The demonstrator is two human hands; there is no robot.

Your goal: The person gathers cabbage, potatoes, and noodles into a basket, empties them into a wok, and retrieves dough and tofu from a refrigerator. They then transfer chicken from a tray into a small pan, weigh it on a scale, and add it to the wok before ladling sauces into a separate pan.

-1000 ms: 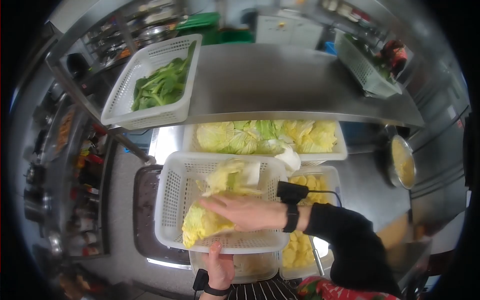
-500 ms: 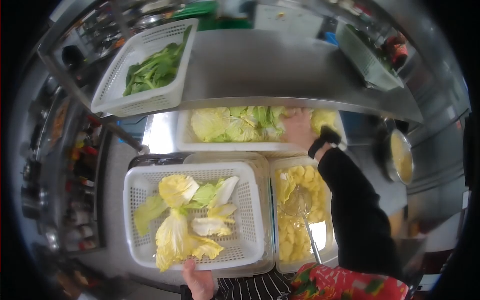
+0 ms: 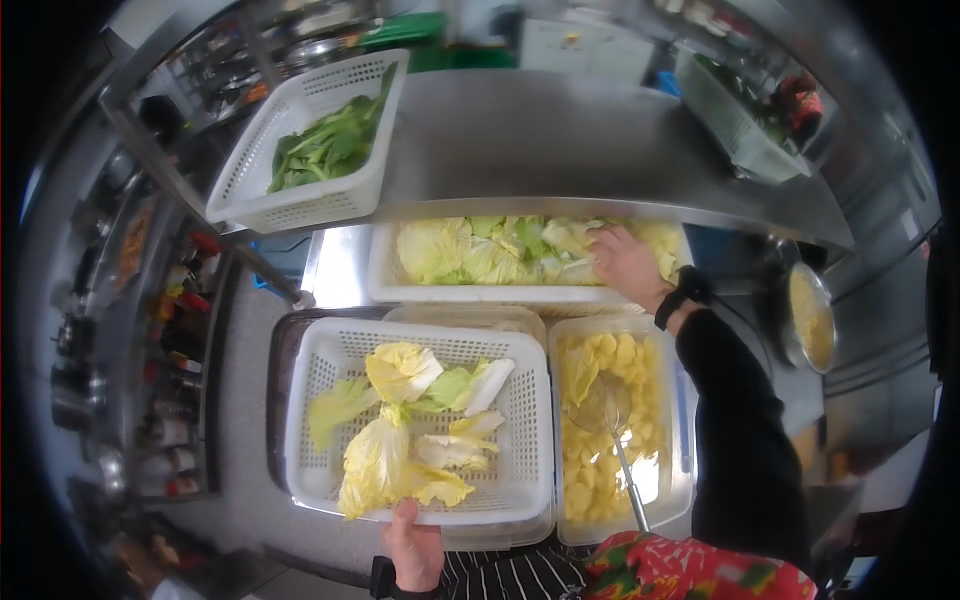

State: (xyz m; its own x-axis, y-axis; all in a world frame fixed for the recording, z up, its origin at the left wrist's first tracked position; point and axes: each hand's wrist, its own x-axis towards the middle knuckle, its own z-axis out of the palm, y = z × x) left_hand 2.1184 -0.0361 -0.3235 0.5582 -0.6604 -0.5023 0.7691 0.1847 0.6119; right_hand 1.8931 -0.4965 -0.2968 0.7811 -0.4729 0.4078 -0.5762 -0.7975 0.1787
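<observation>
- Left hand [image 3: 412, 550] has the near basket [image 3: 530, 440] by its front edge!
- Cabbage leaves [image 3: 380, 460] lie inside, some at that edge.
- Right hand [image 3: 628, 262] is down among leaves near the far basket's [image 3: 500, 294] right end; can't tell whether it's gripping any.

Right arm [image 3: 748, 430] extended forward, black-sleeved; right hand [image 3: 630, 264] palm down, fingers partly hidden. Left hand [image 3: 413, 550] low, near torso, thumb uppermost. Dark bands on both wrists.

Steel shelf [image 3: 540, 140] bearing white baskets [image 3: 245, 205]
</observation>
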